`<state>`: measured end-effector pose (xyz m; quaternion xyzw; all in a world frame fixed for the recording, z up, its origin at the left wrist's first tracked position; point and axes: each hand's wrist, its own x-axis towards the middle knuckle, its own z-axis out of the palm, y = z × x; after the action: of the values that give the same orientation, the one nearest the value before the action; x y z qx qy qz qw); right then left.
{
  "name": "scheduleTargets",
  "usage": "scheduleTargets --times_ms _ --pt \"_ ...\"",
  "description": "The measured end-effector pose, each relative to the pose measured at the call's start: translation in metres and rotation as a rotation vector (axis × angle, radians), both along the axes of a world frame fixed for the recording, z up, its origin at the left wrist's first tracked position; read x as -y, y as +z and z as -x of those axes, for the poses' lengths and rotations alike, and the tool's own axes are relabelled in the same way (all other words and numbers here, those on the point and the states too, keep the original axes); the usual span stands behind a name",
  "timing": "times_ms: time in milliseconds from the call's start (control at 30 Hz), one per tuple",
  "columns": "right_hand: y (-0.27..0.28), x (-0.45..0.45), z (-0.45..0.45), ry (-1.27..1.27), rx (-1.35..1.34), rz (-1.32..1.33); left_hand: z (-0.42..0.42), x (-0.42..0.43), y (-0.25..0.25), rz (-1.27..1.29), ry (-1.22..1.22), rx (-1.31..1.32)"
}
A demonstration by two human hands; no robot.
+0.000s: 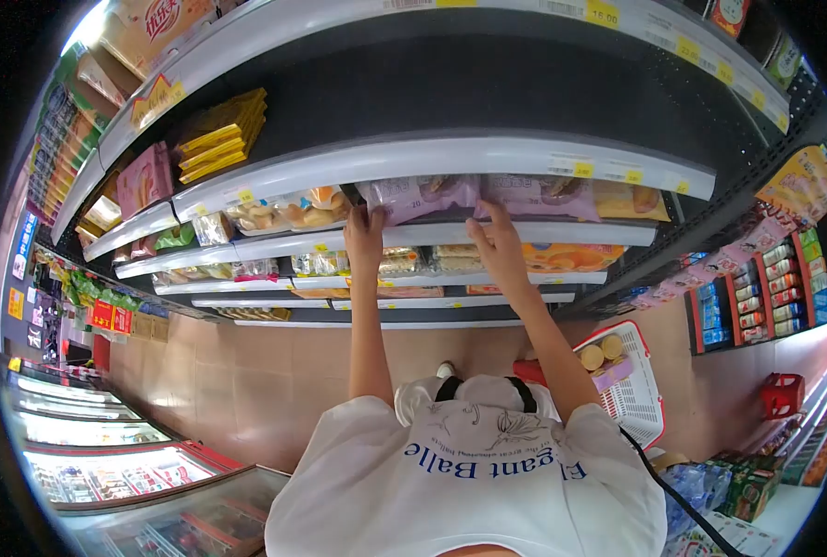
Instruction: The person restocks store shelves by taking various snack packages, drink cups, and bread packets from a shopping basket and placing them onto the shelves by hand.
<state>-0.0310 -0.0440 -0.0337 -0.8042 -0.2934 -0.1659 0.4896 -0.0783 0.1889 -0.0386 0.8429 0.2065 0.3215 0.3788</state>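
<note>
A purple snack bag lies at the front of a middle shelf. My left hand is closed at the bag's left end, fingertips on its wrapper. At its right end is my right hand, with the thumb low in front and the index finger reaching up between this bag and a second, similar purple bag. Further right lies a yellow package. Bagged bread rolls are left of my left hand. The bags' backs are hidden under the shelf above.
Grey shelf edges with price labels curve across the view above and below my hands. Yellow packets are stacked at upper left. A shopping basket with several items stands on the floor at right. Glass-topped freezers line the lower left.
</note>
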Motion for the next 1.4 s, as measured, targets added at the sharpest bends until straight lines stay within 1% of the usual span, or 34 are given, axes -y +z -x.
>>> scheduleTargets --times_ms 33,100,133,167,200,267,300,333,400,433,500,533,600,633,700,733,800,833,900,933,1000,1100,1133,1200,1267,1400 --pt "0.004 0.000 0.003 -0.006 0.000 -0.001 0.001 -0.001 -0.002 -0.001 -0.006 0.000" --pt "0.010 0.003 0.013 0.132 -0.518 -0.253 0.010 -0.002 -0.010 0.397 -0.224 0.185" --pt "0.014 0.005 0.015 0.127 -0.519 -0.254 0.019 0.009 0.005 0.399 -0.228 0.182" --pt "0.019 0.008 0.017 0.161 -0.551 -0.418 0.032 0.028 0.034 0.757 -0.321 0.299" --pt "0.020 0.012 0.017 0.194 -0.579 -0.581 0.040 0.039 0.050 1.116 -0.409 0.414" --pt "0.017 0.035 -0.002 0.110 -0.422 -0.625 0.043 0.028 0.033 1.171 -0.454 0.424" --pt "0.007 0.051 -0.019 -0.097 -0.074 -0.559 0.045 0.024 0.026 1.222 -0.499 0.437" --pt "0.004 0.069 -0.035 -0.259 -0.032 -0.634 0.047 0.024 0.023 1.223 -0.499 0.437" --pt "0.046 0.097 -0.034 -0.604 0.186 -0.350 0.052 0.025 0.019 1.414 -0.489 0.482" --pt "0.045 0.108 -0.037 -0.607 0.186 -0.348 0.055 0.026 0.017 1.418 -0.490 0.480" --pt "0.044 0.124 -0.045 -0.834 0.360 0.192 0.056 0.030 0.011 1.430 -0.549 0.483" --pt "0.042 0.125 -0.046 -0.835 0.362 0.195 0.055 0.032 0.009 1.434 -0.550 0.483" --pt "0.034 0.126 -0.049 -0.741 0.089 0.339 0.054 0.035 0.003 1.509 -0.569 0.475" --pt "0.036 0.126 -0.048 -0.740 0.088 0.341 0.054 0.036 0.000 1.510 -0.568 0.474" --pt "0.039 0.125 -0.048 -0.578 -0.073 0.231 0.054 0.037 -0.004 1.523 -0.517 0.492" --pt "0.038 0.125 -0.048 -0.579 -0.075 0.229 0.055 0.038 -0.004 1.521 -0.518 0.490" --pt "0.033 0.125 -0.049 -0.298 -0.226 -0.135 0.057 0.040 -0.003 1.512 -0.470 0.467" --pt "0.028 0.125 -0.052 -0.298 -0.230 -0.136 0.058 0.041 -0.003 1.511 -0.468 0.464" --pt "0.019 0.125 -0.058 -0.150 -0.200 -0.265 0.061 0.045 -0.003 1.427 -0.458 0.428" --pt "0.026 0.120 -0.047 -0.149 -0.204 -0.264 0.062 0.047 -0.003 1.428 -0.454 0.426" --pt "0.049 0.108 -0.013 -0.034 -0.494 -0.773 0.064 0.052 -0.004 1.389 -0.469 0.418" --pt "0.043 0.128 -0.005 -0.036 -0.508 -0.722 0.066 0.057 -0.007 1.350 -0.462 0.432" --pt "0.041 0.134 -0.002 -0.055 -0.529 -0.798 0.066 0.060 -0.006 1.351 -0.461 0.427" --pt "0.034 0.146 0.004 -0.095 -0.522 -0.845 0.068 0.066 -0.002 1.278 -0.418 0.400" --pt "0.035 0.153 0.016 -0.181 -0.481 -0.919 0.069 0.074 -0.002 1.274 -0.430 0.376" --pt "0.025 0.174 0.038 -0.177 -0.522 -0.935 0.065 0.090 -0.014 1.313 -0.480 0.318"
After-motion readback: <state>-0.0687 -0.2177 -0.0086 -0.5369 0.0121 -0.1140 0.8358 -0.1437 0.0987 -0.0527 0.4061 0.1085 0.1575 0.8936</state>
